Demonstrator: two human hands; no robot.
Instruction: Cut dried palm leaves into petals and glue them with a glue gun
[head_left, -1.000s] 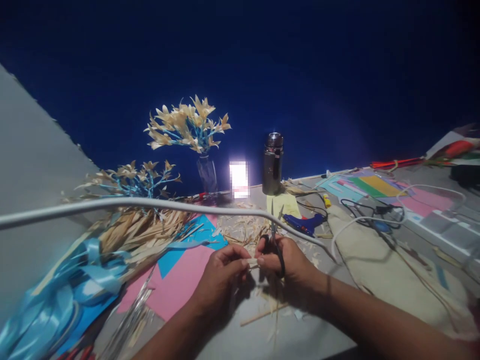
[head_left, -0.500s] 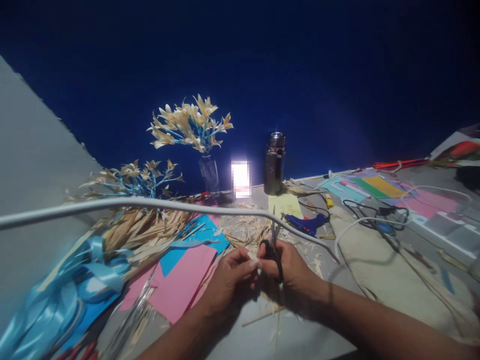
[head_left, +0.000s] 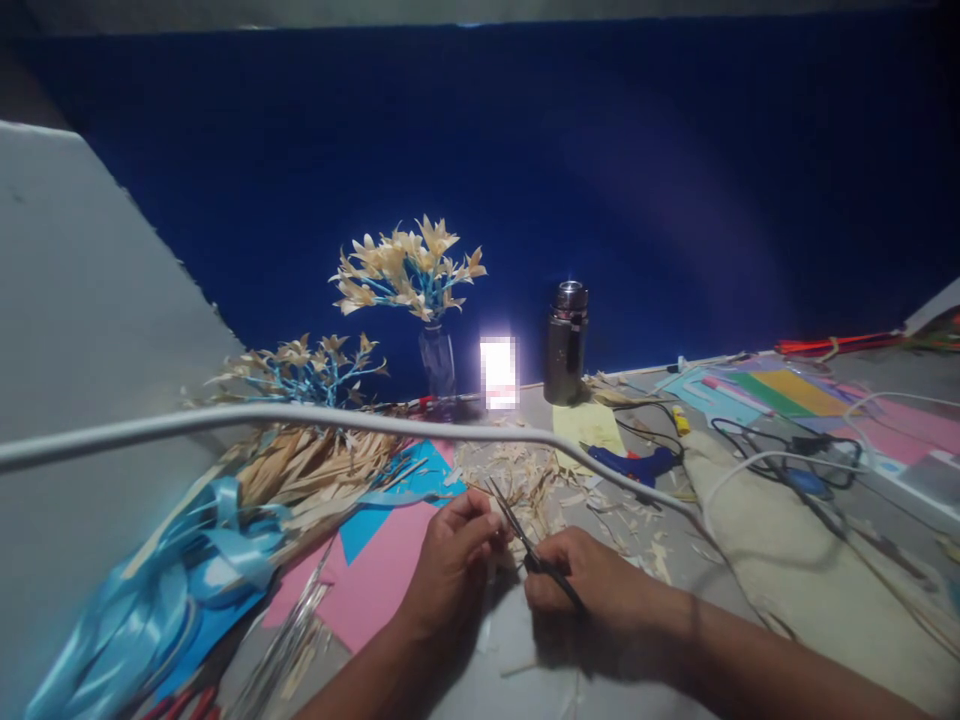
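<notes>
My left hand (head_left: 459, 555) is closed in a pinch, thumb against fingers, on a small pale piece that the fingers mostly hide. A pair of dark-handled scissors (head_left: 513, 522) is gripped in my right hand (head_left: 581, 572). The blades point up and left, close beside the left fingertips. Pale shavings and cut scraps (head_left: 536, 490) lie scattered on the table just behind both hands.
A white cable (head_left: 360, 422) crosses in front of the view. Behind it stand a flower bunch in a glass bottle (head_left: 438, 360) and a dark flask (head_left: 565, 350). A blue glue gun (head_left: 634, 465) lies right; blue ribbon (head_left: 157, 590) and pink paper (head_left: 379, 575) lie left.
The scissors have swung from pointing upward to slanting left, toward the left fingertips. My right hand has drawn apart from the left, which keeps its pinch. The view has tilted up slightly.
</notes>
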